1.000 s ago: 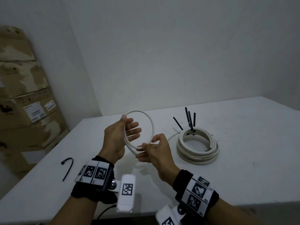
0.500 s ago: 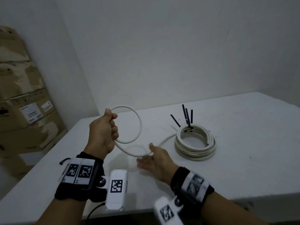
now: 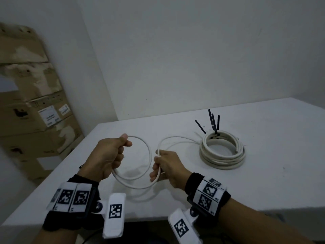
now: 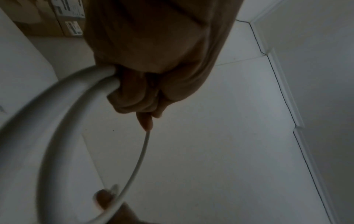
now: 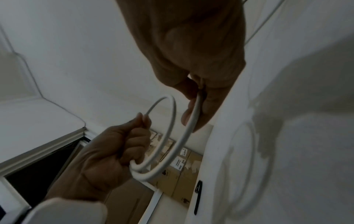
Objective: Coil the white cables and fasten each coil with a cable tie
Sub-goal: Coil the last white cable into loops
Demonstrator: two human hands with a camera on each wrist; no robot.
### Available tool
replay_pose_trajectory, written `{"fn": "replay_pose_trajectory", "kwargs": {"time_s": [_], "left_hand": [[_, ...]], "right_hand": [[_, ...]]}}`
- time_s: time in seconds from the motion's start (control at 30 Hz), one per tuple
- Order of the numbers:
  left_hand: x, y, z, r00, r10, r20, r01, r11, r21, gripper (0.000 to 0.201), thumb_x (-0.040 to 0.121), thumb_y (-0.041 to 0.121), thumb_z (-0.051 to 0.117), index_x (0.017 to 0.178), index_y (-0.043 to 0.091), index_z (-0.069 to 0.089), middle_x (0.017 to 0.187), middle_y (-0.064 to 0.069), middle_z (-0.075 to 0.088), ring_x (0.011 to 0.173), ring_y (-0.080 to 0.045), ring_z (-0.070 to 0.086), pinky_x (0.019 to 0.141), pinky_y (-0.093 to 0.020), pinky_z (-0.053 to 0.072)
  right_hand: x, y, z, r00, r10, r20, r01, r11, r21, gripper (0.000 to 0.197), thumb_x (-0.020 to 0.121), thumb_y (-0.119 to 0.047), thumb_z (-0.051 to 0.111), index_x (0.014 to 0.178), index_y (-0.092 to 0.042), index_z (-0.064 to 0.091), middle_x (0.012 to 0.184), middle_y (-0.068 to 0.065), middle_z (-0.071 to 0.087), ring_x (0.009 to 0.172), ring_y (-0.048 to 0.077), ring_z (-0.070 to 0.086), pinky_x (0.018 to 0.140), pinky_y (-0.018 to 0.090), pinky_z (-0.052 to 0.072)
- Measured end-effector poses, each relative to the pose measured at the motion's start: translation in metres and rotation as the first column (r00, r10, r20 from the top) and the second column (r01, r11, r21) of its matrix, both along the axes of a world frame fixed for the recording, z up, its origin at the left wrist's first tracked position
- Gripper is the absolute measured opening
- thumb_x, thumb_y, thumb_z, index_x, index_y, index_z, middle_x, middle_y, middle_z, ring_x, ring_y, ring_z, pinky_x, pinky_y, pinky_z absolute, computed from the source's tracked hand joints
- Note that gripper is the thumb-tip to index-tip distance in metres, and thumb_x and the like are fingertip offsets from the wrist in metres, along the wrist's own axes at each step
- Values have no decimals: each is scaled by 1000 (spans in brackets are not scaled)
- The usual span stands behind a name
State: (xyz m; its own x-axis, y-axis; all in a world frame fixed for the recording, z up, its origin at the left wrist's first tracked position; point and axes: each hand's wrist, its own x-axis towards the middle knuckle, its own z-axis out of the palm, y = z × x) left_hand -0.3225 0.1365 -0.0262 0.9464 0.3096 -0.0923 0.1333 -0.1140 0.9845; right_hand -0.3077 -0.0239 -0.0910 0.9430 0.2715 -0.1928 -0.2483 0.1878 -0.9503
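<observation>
Left hand [image 3: 107, 155] fists the gathered loops of white cable [image 3: 149, 154] above the counter [image 3: 263, 182]; right hand [image 3: 167, 166] grips the feeding strand. Match each new loop's size, no twist. Tied coil [image 3: 222, 152] sits right.

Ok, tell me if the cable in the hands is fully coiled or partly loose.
Partly loose. The left hand grips loops of the white cable; the right hand holds a stretch trailing toward the tied coil.

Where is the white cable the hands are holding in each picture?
Head: white cable loops at centre, between left hand and right hand.
Left wrist: lower left, thick and blurred.
Right wrist: centre loop.
Shared landmark: cardboard boxes.
</observation>
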Motion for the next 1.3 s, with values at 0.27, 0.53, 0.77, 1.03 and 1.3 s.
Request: {"fn": "replay_pose_trajectory", "kwargs": {"time_s": [0.27, 0.53, 0.77, 1.03, 1.3], "left_hand": [[-4, 1, -7, 995, -52, -84, 58, 996, 72, 34, 98, 30, 52, 82, 1, 61, 41, 7, 29, 32, -6, 22, 31, -14, 18], [0, -1, -7, 998, -30, -56, 33, 998, 57, 34, 97, 31, 52, 82, 2, 62, 42, 7, 29, 32, -6, 24, 31, -15, 20], [-9, 4, -5, 992, -116, -43, 115, 993, -26, 32, 97, 32, 51, 83, 5, 59, 42, 9, 26, 32, -5, 20, 32, -11, 17], [-17, -11, 0, 940, -340, 9, 340, 940, 35, 32, 98, 30, 48, 82, 4, 60, 51, 7, 21, 40, -6, 16, 36, -12, 14], [-13, -41, -3, 922, -373, 101, 361, 924, 122, 34, 96, 32, 51, 82, 3, 63, 51, 4, 24, 44, -10, 17, 44, -21, 12]], "right_hand": [[15, -18, 43, 987, -118, 107, 115, 993, 30, 27, 102, -25, 35, 86, -9, 50, 63, 7, 51, 50, 21, 53, 48, 25, 46], [1, -24, 76, 919, 55, 390, -37, 998, -54, 21, 99, -19, 40, 92, -9, 57, 52, -1, 38, 42, 14, 37, 48, 25, 40], [4, -32, 67, 812, 165, 560, 72, 924, -377, 25, 98, -29, 45, 105, -7, 57, 58, 2, 48, 46, 14, 52, 52, 27, 48], [11, -61, 66, 801, 360, 478, -59, 842, -536, 24, 100, -31, 41, 113, -23, 59, 73, 3, 59, 62, 19, 63, 47, 30, 52], [11, -68, 60, 743, 406, 532, -65, 836, -545, 22, 101, -28, 39, 101, -25, 61, 66, 4, 54, 43, 17, 52, 34, 20, 32]]}}
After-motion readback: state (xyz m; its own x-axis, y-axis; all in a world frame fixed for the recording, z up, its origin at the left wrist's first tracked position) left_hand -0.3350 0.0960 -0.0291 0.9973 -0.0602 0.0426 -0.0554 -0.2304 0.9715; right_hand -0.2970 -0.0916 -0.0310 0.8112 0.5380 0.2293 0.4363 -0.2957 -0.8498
